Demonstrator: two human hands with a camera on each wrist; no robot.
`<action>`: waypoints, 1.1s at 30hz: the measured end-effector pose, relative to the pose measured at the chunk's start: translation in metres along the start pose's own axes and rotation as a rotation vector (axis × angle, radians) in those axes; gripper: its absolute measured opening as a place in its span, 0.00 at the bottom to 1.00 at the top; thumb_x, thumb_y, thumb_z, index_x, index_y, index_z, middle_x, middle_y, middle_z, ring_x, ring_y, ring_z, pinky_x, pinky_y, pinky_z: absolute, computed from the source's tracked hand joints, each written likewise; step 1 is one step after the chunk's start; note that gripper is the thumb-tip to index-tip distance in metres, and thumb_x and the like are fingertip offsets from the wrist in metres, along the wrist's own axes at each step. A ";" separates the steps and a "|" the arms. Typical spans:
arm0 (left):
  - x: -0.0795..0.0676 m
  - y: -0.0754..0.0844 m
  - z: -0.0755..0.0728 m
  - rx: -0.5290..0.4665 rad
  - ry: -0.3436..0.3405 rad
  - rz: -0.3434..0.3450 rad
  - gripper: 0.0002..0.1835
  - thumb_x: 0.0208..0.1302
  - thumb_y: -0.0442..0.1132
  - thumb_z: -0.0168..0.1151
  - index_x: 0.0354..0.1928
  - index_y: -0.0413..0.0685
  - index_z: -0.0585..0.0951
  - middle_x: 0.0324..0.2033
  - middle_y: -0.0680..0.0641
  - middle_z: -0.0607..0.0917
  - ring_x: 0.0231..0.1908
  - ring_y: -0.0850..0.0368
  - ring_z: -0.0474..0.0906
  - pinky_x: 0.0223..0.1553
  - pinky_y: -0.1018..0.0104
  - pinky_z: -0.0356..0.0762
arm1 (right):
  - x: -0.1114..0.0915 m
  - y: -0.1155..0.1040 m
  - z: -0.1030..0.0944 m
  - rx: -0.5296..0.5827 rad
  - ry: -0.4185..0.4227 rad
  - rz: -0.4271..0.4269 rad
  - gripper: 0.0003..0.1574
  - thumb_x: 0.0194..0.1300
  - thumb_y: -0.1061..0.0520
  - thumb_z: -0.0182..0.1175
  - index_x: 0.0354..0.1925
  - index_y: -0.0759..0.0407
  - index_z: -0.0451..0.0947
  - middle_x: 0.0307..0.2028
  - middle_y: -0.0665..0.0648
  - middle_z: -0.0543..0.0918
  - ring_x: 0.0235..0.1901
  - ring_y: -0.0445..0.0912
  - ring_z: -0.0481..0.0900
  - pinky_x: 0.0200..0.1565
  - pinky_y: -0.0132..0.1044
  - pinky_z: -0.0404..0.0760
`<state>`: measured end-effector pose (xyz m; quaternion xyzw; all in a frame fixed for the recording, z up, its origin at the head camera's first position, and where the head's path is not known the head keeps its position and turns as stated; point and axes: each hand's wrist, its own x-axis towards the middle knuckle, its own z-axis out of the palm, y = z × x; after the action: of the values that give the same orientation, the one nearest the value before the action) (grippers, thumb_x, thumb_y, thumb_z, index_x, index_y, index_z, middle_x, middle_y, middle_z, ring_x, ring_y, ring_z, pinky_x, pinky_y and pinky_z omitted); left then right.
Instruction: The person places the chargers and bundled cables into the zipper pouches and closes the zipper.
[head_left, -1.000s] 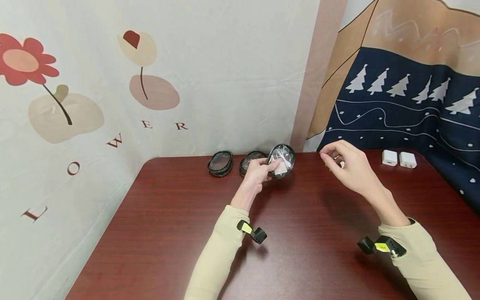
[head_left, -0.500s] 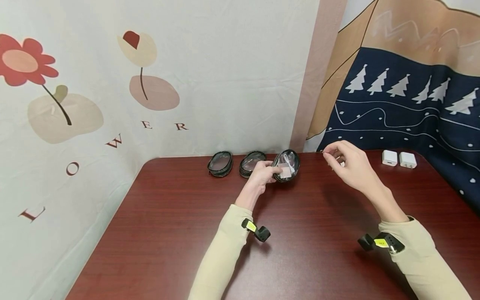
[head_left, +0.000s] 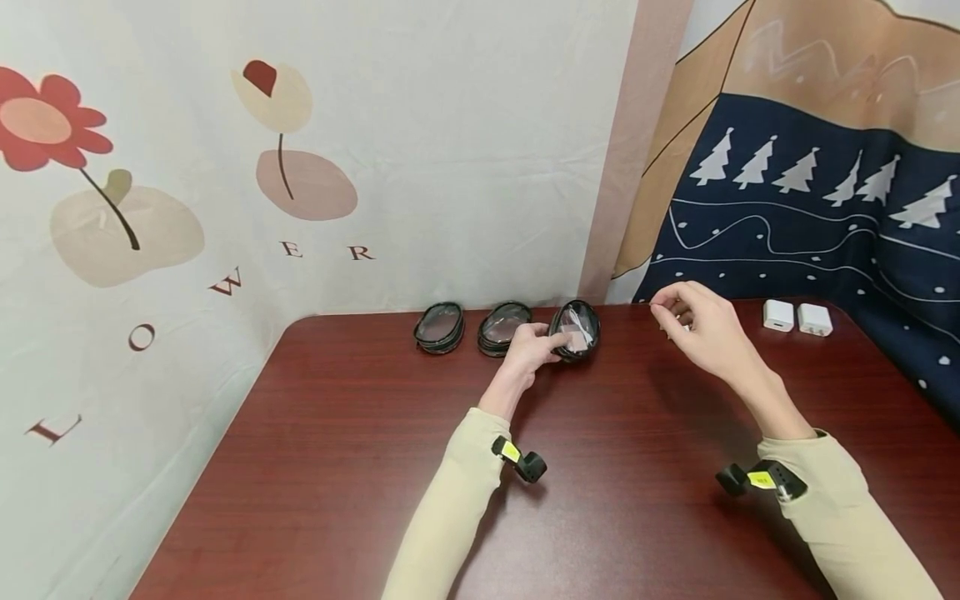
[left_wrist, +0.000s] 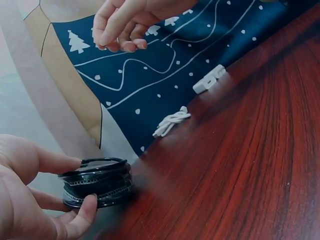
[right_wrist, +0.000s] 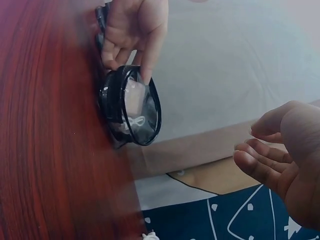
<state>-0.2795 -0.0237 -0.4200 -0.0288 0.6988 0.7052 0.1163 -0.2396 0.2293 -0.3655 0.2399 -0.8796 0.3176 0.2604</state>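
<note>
My left hand [head_left: 527, 352] grips a small oval zip pouch [head_left: 587, 323] with black edging and a clear top, thumb above and fingers on its side. A white plug and a coiled white cable show through the clear cover in the right wrist view. The pouch is at the table's back edge, slightly tilted. My right hand [head_left: 699, 323] hovers to its right, fingers loosely bent and holding nothing. Behind that hand, a bundled white cable [left_wrist: 171, 121] lies on the table, mostly hidden in the head view.
Two similar pouches, a left one [head_left: 439, 327] and a middle one [head_left: 504, 327], stand along the back edge of the brown table [head_left: 360, 467]. Two white charger plugs, one [head_left: 778, 315] beside the other [head_left: 815, 320], sit at the back right. Printed cloth [head_left: 465, 150] hangs behind.
My left hand has moved right and lowered the pouch toward the table, beside the middle pouch, which is now less covered. My right hand has shifted only slightly right.
</note>
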 end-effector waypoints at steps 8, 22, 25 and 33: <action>0.001 -0.003 0.004 0.025 0.043 0.024 0.27 0.67 0.32 0.67 0.63 0.24 0.71 0.49 0.34 0.83 0.44 0.41 0.86 0.48 0.61 0.82 | 0.000 0.004 0.000 -0.012 -0.012 0.029 0.04 0.67 0.67 0.63 0.41 0.62 0.79 0.33 0.54 0.79 0.31 0.43 0.76 0.35 0.19 0.72; -0.001 0.003 0.006 0.191 0.145 0.081 0.26 0.60 0.25 0.64 0.62 0.31 0.75 0.41 0.40 0.83 0.39 0.48 0.86 0.41 0.67 0.82 | -0.002 0.025 0.000 -0.039 -0.026 0.100 0.05 0.70 0.65 0.59 0.44 0.62 0.80 0.37 0.59 0.80 0.33 0.49 0.79 0.36 0.20 0.70; -0.002 0.004 0.006 0.278 0.155 0.091 0.26 0.59 0.27 0.65 0.61 0.33 0.77 0.41 0.41 0.84 0.39 0.52 0.83 0.42 0.66 0.79 | -0.003 0.031 0.001 -0.043 -0.024 0.111 0.06 0.71 0.65 0.58 0.45 0.63 0.80 0.37 0.60 0.80 0.33 0.50 0.80 0.36 0.21 0.71; -0.005 0.005 0.006 0.423 0.151 0.102 0.28 0.59 0.30 0.64 0.64 0.32 0.76 0.59 0.38 0.81 0.60 0.49 0.73 0.60 0.58 0.72 | -0.007 0.047 0.002 -0.058 -0.022 0.130 0.11 0.69 0.65 0.58 0.48 0.67 0.80 0.38 0.63 0.79 0.34 0.55 0.82 0.36 0.20 0.68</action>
<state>-0.2750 -0.0186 -0.4137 -0.0213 0.8384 0.5437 0.0313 -0.2624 0.2619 -0.3916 0.1783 -0.9050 0.3055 0.2363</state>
